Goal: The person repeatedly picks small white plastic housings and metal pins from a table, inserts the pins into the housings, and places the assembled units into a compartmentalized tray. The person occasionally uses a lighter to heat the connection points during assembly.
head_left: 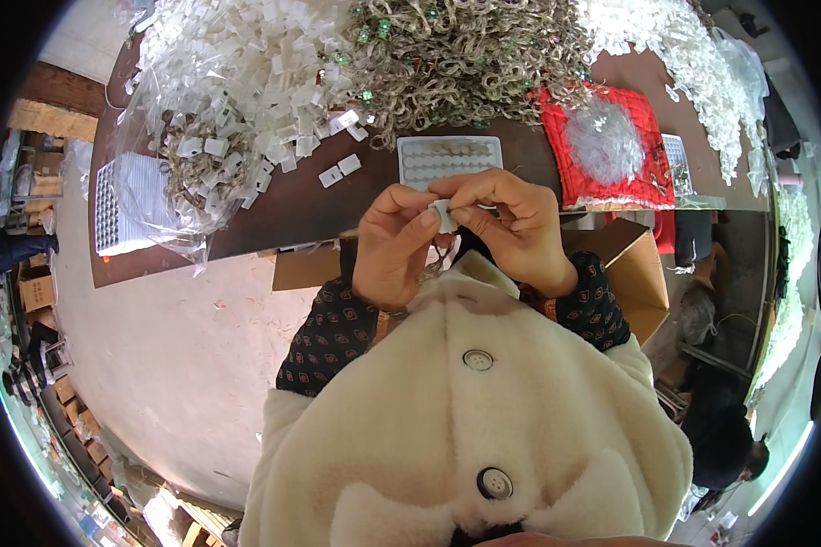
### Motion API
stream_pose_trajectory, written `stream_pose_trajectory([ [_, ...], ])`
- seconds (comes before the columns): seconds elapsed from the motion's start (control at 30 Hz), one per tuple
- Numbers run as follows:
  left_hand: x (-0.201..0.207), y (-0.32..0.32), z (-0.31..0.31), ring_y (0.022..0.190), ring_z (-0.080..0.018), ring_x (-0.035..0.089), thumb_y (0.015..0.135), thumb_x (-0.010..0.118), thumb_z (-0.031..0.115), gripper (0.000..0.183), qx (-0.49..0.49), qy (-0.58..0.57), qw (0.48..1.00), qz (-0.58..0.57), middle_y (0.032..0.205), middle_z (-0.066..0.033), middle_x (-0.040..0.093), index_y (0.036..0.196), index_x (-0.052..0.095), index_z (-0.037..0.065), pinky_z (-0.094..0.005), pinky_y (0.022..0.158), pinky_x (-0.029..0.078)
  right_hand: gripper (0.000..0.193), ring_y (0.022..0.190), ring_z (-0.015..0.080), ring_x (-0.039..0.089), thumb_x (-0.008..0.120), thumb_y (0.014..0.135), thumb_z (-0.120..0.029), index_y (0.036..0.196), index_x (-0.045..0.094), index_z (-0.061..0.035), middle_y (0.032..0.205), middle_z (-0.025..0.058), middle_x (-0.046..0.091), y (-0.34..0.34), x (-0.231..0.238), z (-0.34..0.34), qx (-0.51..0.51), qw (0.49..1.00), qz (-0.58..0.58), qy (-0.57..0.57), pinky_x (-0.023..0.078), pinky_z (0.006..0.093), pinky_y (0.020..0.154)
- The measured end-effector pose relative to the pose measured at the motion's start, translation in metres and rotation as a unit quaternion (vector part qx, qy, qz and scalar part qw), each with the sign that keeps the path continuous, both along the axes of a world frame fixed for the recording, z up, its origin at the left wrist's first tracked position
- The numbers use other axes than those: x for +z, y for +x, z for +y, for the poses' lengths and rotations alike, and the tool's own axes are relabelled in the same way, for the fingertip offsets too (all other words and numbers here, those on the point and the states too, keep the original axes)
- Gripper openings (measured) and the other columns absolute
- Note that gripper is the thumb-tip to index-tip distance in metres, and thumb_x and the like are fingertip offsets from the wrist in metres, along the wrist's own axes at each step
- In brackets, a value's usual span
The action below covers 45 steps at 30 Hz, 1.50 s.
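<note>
Both my hands are raised at the table's near edge, just in front of the white tray. Between the fingertips of my left hand [390, 244] and my right hand [513, 230] is a small white plastic case [442, 217]. Thumbs and forefingers of both hands pinch it from either side. Thin dark wire [441, 253] hangs below it, partly hidden by my fingers. Beyond my hands lies the white tray [407, 171] with rows of round recesses; some coin-like discs show along its far part. Two loose white cases [339, 170] lie left of the tray.
On the brown table [283, 214] are heaped white cases [255, 64], coiled wire bundles [465, 64] and a clear bag [196, 169] of wired cases. A red cloth [643, 137] bears clear plastic pieces [602, 141]. Cardboard boxes [643, 264] stand below; another person [721, 438] is at lower right.
</note>
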State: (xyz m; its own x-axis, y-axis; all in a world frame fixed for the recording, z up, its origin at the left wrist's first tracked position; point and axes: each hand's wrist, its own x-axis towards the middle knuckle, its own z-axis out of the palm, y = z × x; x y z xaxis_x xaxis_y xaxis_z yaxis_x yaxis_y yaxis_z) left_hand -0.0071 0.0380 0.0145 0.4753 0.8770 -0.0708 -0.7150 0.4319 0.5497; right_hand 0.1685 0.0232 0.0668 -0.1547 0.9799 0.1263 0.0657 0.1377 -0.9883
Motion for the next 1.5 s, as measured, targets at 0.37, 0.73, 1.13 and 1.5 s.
stream_pose_trajectory([
  [0.37, -0.011, -0.080, 0.003, 0.080, -0.0217, 0.061, 0.096, 0.051, 0.022, 0.028, 0.130, -0.102, 0.984, 0.063, 0.105, -0.0102, 0.062, 0.116, 0.057, 0.004, -0.0325, 0.066, 0.049, 0.035, 0.101, 0.0419, 0.062, 0.059, 0.086, 0.006, 0.120, 0.056, -0.0023, 0.118, 0.0201, 0.063, -0.079, -0.041, 0.060, -0.016, 0.926, -0.310, 0.215, 0.054, 0.0412, 0.084],
  [0.73, -0.009, -0.082, -0.004, 0.064, -0.0105, 0.048, 0.099, 0.057, 0.012, 0.023, 0.187, -0.046, 0.967, 0.164, 0.093, -0.0045, 0.059, 0.121, 0.058, 0.004, -0.0226, 0.052, 0.036, 0.030, 0.073, 0.0200, 0.059, 0.050, 0.098, -0.004, 0.128, 0.051, -0.0016, 0.099, 0.0118, 0.062, -0.092, -0.034, 0.061, 0.074, 0.979, -0.189, 0.031, 0.048, 0.0334, 0.064],
  [1.13, -0.008, -0.075, 0.003, 0.058, -0.0063, 0.045, 0.097, 0.067, 0.021, 0.027, 0.174, -0.044, 0.976, 0.125, 0.074, 0.0013, 0.057, 0.115, 0.063, 0.001, -0.0224, 0.051, 0.035, 0.017, 0.065, 0.0366, 0.063, 0.068, 0.090, -0.015, 0.098, 0.062, -0.0008, 0.076, 0.0184, 0.065, -0.082, -0.003, 0.106, -0.065, 0.938, -0.236, 0.245, 0.050, 0.0435, 0.060],
  [1.5, -0.009, -0.091, -0.002, 0.063, -0.0072, 0.046, 0.098, 0.064, 0.023, 0.026, 0.157, -0.056, 0.980, 0.109, 0.100, -0.0057, 0.065, 0.114, 0.061, 0.003, -0.0213, 0.048, 0.035, 0.031, 0.062, 0.0211, 0.065, 0.076, 0.085, -0.026, 0.089, 0.068, 0.0034, 0.071, 0.0122, 0.068, -0.102, -0.022, 0.177, -0.146, 0.940, -0.276, 0.135, 0.051, 0.0336, 0.057],
])
